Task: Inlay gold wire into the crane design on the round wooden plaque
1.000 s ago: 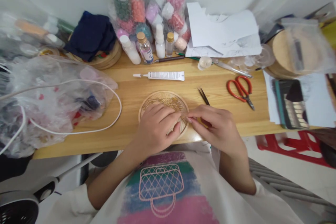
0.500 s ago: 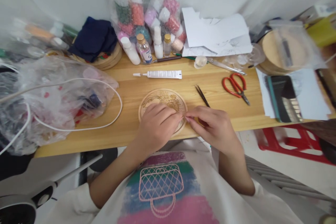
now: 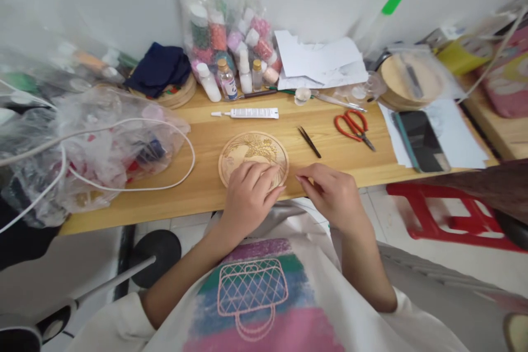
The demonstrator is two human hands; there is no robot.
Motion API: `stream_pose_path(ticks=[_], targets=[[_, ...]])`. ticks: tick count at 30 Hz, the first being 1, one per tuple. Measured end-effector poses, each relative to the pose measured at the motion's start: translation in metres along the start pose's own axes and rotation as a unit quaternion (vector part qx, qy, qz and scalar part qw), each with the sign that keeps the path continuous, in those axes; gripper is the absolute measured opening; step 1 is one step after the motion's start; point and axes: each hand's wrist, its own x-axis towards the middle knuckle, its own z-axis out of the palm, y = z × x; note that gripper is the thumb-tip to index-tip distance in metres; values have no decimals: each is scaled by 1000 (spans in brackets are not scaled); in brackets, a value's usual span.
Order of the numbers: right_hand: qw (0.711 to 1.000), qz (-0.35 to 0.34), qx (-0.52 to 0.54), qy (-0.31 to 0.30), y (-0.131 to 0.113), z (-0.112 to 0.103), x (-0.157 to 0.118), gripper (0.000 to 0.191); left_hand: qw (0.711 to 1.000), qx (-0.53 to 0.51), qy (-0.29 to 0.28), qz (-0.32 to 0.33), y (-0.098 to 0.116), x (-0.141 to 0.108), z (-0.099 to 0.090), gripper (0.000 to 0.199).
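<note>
Resting on the round disc (image 3: 252,149), left hand (image 3: 249,193), fingers parted, right hand (image 3: 335,193) nearby, fingers pinched together, anything held unclear

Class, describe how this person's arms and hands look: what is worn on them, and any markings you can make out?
The left hand and right hand are bare; no glove, ring or bracelet shows. The left sleeve and right sleeve are white and loose, with no print visible, leaving both forearms uncovered. Fingernail details are too small to make out.

Round, gold-patterned disc (image 3: 254,147) lies flat on table (image 3: 202,143); partly covered.
</note>
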Motion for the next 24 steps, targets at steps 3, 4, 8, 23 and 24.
stream_pose_path(ticks=[3, 4, 8, 23, 24], targets=[[999, 39, -5, 35, 6, 7, -10, 11, 999, 24, -17, 26, 6, -17, 5, 25], [998, 49, 0, 43, 9, 10, -12, 11, 999, 27, -25, 39, 8, -23, 6, 26], [995, 72, 25, 68, 15, 22, -19, 11, 994, 42, -50, 88, 11, -44, 8, 29], [991, 100, 38, 81, 18, 32, -28, 12, 994, 71, 2, 84, -16, -90, -19, 32], [991, 103, 39, 82, 18, 33, -28, 12, 994, 69, 4, 82, -17, -92, -19, 32]])
